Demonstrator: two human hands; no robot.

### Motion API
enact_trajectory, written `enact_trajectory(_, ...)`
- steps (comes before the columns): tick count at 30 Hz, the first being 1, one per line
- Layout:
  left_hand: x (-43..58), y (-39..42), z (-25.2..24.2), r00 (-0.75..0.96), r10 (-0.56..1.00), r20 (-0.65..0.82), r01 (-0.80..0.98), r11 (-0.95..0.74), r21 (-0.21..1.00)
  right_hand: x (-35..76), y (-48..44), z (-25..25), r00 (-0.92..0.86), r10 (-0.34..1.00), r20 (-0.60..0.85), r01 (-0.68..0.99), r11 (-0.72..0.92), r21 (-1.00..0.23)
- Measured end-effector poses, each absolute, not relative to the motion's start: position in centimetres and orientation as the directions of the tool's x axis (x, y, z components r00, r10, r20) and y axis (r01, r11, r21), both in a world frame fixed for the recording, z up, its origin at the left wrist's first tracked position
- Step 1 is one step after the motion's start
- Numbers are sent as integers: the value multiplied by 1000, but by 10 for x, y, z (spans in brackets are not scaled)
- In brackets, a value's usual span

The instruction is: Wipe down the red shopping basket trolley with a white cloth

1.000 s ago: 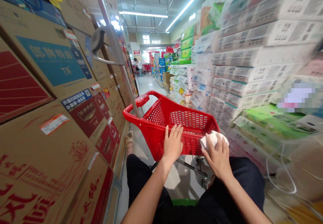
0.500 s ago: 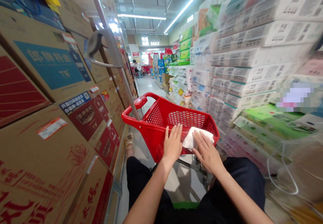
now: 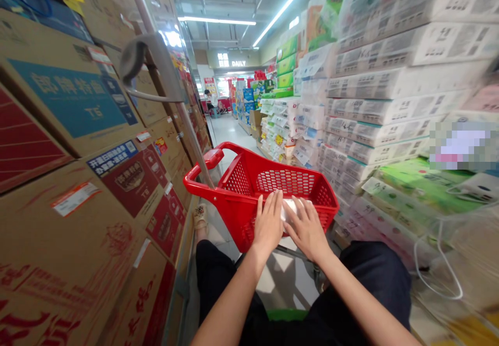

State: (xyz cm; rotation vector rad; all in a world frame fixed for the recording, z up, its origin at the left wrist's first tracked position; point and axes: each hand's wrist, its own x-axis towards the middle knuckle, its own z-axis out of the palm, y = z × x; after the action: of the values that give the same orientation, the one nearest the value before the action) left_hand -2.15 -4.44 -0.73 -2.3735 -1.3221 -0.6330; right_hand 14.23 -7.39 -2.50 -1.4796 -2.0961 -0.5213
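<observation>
**White cloth [image 3: 290,205] under your right hand [image 3: 307,229], against the red cart [image 3: 234,213]**

At far left, cartons [image 3: 93,221] are stacked beside you, and a metal pole [image 3: 192,137] slants down to the cart's left end. Your left hand [image 3: 268,223] lies on the near side panel, fingers long and nearly straight, with hold of nothing that shows; it seems to steady the cart. Just beside it sits the cloth, partly covered. Your right fingers are extended and slightly spread over it, pressing rather than pinching; I can't tell whether your thumb holds an edge. This looks like a wiping stroke. The next move calls for even pressure and room beside your left hand. Farther right, wrapped packs [image 3: 393,83] are piled high.
</observation>
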Motion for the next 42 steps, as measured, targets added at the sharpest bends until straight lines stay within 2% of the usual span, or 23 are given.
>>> enact_trajectory(4,-25,-46,-5,468,706,532,858,-506,-83,172,-76,-26,-313,746,588,928,372,21)
enact_trajectory(10,-22,-51,-2,462,705,538,852,-521,-48,205,-80,-36,-139,748,649,970,235,-63)
enact_trajectory(12,-20,-52,-1,460,704,541,847,-531,-28,191,-79,-35,-138,748,649,969,239,-69)
enact_trajectory(17,-24,-53,7,449,714,537,836,-548,31,148,-77,-22,-313,741,594,894,441,-80)
enact_trajectory(21,-29,-54,16,426,710,561,837,-545,54,156,-75,-18,-358,741,568,822,539,-186)
enact_trajectory(23,-26,-54,19,445,693,568,832,-555,25,168,-72,-21,-296,750,592,847,492,-199)
enact_trajectory(25,-17,-55,18,491,665,563,818,-574,-35,179,-67,-27,-250,750,612,888,429,-163)
enact_trajectory(29,8,-56,4,565,615,550,783,-610,-123,187,-62,-35,-245,753,611,904,405,-136)
enact_trajectory(32,17,-54,-11,608,588,533,751,-645,-145,188,-62,-37,-218,754,620,900,400,-170)
enact_trajectory(36,1,-45,-20,629,583,513,741,-650,-169,194,-64,-42,-278,742,610,901,422,-102)
enact_trajectory(42,-58,-32,-9,532,665,524,826,-544,-148,197,-63,-47,-298,736,608,900,430,-79)
